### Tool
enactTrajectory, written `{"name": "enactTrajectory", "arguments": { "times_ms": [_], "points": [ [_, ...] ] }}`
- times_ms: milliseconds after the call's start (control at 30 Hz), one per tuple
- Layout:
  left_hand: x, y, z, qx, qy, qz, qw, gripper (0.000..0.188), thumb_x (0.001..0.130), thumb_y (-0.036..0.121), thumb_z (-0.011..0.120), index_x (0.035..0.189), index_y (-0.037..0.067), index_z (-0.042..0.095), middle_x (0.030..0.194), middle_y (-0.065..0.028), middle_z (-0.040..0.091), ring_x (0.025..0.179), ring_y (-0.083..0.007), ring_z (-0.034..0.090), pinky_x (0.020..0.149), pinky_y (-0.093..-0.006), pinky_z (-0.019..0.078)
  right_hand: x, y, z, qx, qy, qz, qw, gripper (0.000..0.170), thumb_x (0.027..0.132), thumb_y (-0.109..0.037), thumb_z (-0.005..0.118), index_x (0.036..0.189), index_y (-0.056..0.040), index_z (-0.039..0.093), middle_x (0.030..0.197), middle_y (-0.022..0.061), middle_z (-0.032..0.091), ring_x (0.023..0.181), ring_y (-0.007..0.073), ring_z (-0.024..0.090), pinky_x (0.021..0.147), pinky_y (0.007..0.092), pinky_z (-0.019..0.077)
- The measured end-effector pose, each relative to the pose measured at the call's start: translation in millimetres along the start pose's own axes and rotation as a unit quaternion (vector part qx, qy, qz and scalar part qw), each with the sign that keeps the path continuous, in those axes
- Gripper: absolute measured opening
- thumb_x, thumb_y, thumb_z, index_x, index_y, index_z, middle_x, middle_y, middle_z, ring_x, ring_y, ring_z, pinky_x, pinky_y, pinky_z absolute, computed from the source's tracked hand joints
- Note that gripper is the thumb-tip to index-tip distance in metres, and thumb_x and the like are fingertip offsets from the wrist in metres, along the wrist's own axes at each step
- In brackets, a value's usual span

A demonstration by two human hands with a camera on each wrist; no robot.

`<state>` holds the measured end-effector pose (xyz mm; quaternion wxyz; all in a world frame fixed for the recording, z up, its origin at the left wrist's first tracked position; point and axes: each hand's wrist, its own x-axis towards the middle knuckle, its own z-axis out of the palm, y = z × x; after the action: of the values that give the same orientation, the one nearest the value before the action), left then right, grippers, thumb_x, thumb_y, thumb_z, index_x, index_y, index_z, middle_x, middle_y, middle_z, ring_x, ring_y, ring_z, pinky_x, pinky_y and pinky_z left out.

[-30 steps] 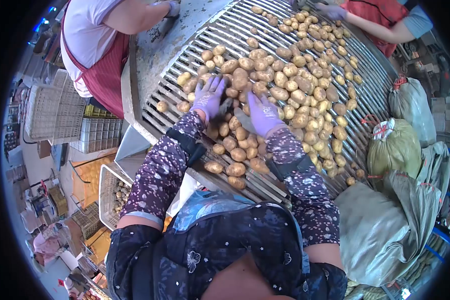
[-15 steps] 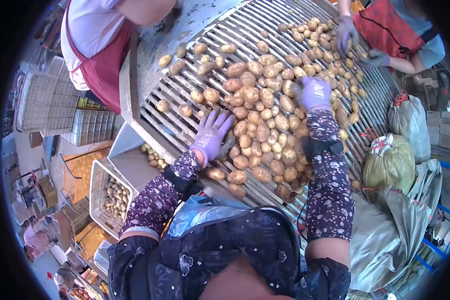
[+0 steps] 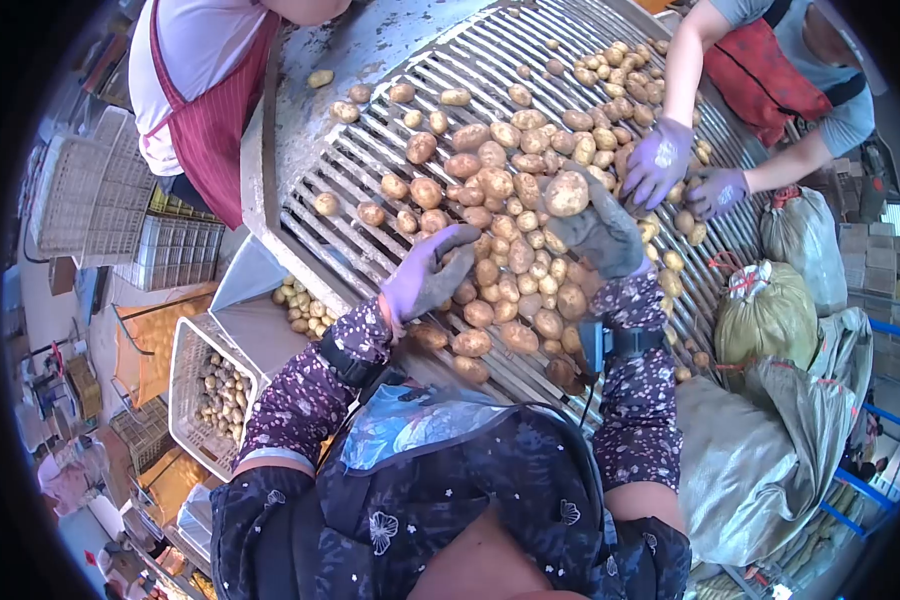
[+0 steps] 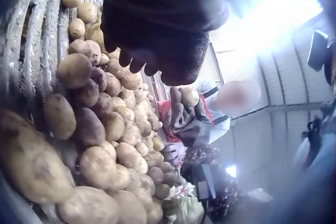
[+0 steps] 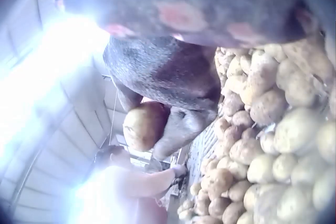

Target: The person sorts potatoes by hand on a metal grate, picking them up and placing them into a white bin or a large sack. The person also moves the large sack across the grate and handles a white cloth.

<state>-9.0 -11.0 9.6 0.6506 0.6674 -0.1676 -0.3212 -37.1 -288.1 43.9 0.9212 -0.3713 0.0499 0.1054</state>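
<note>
My right hand, in a purple glove with a dark grey palm, is turned palm up and grips a potato above the pile. The right wrist view shows that potato between thumb and fingers. My left hand, gloved alike, is held over the pile's near left edge, its fingers loosely bent with nothing in them. Beneath and between both hands lie many brown and yellow potatoes, heaped on a slatted metal table.
Across the table at right, another person's gloved hands are among the potatoes. A person in a red apron stands at left. A white crate of small potatoes sits low left. Tied sacks stand along the right side.
Both hands first pushed among the potatoes; the right then reached farther right, and now has come back holding a potato, palm up. The left hand has turned, showing its palm side.
</note>
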Motion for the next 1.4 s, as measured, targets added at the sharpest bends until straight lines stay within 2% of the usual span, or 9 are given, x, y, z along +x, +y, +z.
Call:
{"name": "enactTrajectory", "arguments": {
  "times_ms": [267, 367, 467, 633, 733, 933, 1133, 1233, 1400],
  "points": [
    [-21, 19, 7, -0.527, -0.137, -0.162, 0.823, 0.055, 0.100, 0.045, 0.041, 0.141, 0.008, 0.038, 0.124, -0.0120, 0.057, 0.111, -0.0214, 0.058, 0.092, -0.0361, 0.0498, -30, 76, 79, -0.334, 0.053, -0.076, 0.938, 0.042, 0.093, -0.022, 0.053, 0.129, -0.0003, 0.049, 0.126, 0.0154, 0.055, 0.112, 0.0258, 0.058, 0.100, 0.0389, 0.0445],
    [-46, 0, -14, -0.240, -0.061, -0.072, 0.966, 0.050, 0.099, 0.040, 0.045, 0.135, 0.004, 0.044, 0.113, -0.0126, 0.062, 0.095, -0.0201, 0.063, 0.080, -0.0292, 0.0528, -55, 111, 77, -0.727, -0.006, -0.223, 0.650, 0.042, 0.086, -0.017, 0.060, 0.125, -0.0041, 0.052, 0.126, 0.0186, 0.054, 0.120, 0.0380, 0.052, 0.104, 0.0458, 0.0388],
    [-76, 9, -61, -0.228, -0.023, -0.113, 0.967, 0.050, 0.098, 0.037, 0.048, 0.124, -0.006, 0.049, 0.093, -0.0126, 0.064, 0.096, -0.0222, 0.064, 0.085, -0.0310, 0.0527, -63, 97, 39, -0.664, 0.022, -0.220, 0.714, 0.041, 0.087, -0.024, 0.059, 0.122, -0.0047, 0.054, 0.128, 0.0194, 0.053, 0.122, 0.0379, 0.050, 0.105, 0.0476, 0.0371],
    [-128, 0, -157, 0.104, 0.056, -0.196, 0.973, 0.044, 0.094, 0.035, 0.060, 0.119, -0.001, 0.060, 0.095, -0.0036, 0.064, 0.084, -0.0098, 0.056, 0.075, -0.0232, 0.0465, -117, 112, -18, -0.886, 0.128, -0.106, 0.432, 0.035, 0.088, -0.028, 0.057, 0.113, -0.0032, 0.060, 0.120, 0.0225, 0.059, 0.110, 0.0388, 0.057, 0.094, 0.0461, 0.0438],
    [-118, 8, -138, 0.135, 0.093, -0.142, 0.976, 0.040, 0.097, 0.030, 0.056, 0.122, -0.001, 0.058, 0.108, -0.0077, 0.064, 0.096, -0.0126, 0.057, 0.085, -0.0262, 0.0462, -95, 48, 52, -0.633, 0.177, 0.126, 0.743, 0.036, 0.090, -0.029, 0.054, 0.111, -0.0006, 0.060, 0.118, 0.0247, 0.059, 0.111, 0.0390, 0.056, 0.093, 0.0449, 0.0436],
    [-30, 2, -18, 0.048, -0.060, -0.088, 0.993, 0.036, 0.095, 0.020, 0.059, 0.125, -0.001, 0.054, 0.110, -0.0056, 0.064, 0.097, -0.0136, 0.058, 0.085, -0.0255, 0.0483, -14, 74, -26, -0.895, 0.219, -0.047, 0.387, 0.047, 0.093, -0.038, 0.049, 0.123, -0.0029, 0.054, 0.135, 0.0247, 0.047, 0.121, 0.0394, 0.048, 0.102, 0.0450, 0.0374],
    [17, -32, 23, -0.008, -0.154, -0.018, 0.988, 0.034, 0.098, 0.022, 0.054, 0.125, 0.002, 0.054, 0.104, -0.0015, 0.061, 0.087, -0.0085, 0.055, 0.079, -0.0228, 0.0471, -28, 80, -13, -0.879, 0.016, 0.002, 0.477, 0.049, 0.090, -0.037, 0.054, 0.130, -0.0080, 0.051, 0.142, 0.0243, 0.040, 0.132, 0.0382, 0.039, 0.108, 0.0456, 0.0326],
    [13, -7, 12, -0.021, -0.141, -0.093, 0.985, 0.036, 0.098, 0.026, 0.052, 0.126, 0.003, 0.055, 0.099, 0.0020, 0.060, 0.071, -0.0044, 0.050, 0.062, -0.0195, 0.0438, -39, 37, -22, -0.750, 0.134, -0.010, 0.648, 0.038, 0.092, -0.031, 0.055, 0.121, -0.0068, 0.059, 0.105, 0.0209, 0.067, 0.093, 0.0357, 0.066, 0.083, 0.0427, 0.0531],
    [13, -3, 13, -0.009, -0.115, -0.086, 0.990, 0.038, 0.099, 0.031, 0.051, 0.126, 0.005, 0.055, 0.087, 0.0077, 0.054, 0.059, -0.0006, 0.041, 0.049, -0.0170, 0.0340, 6, 14, -34, -0.888, 0.131, 0.002, 0.440, 0.037, 0.086, -0.020, 0.058, 0.123, -0.0146, 0.056, 0.105, 0.0134, 0.066, 0.090, 0.0310, 0.066, 0.075, 0.0422, 0.0521]
  ]
}}
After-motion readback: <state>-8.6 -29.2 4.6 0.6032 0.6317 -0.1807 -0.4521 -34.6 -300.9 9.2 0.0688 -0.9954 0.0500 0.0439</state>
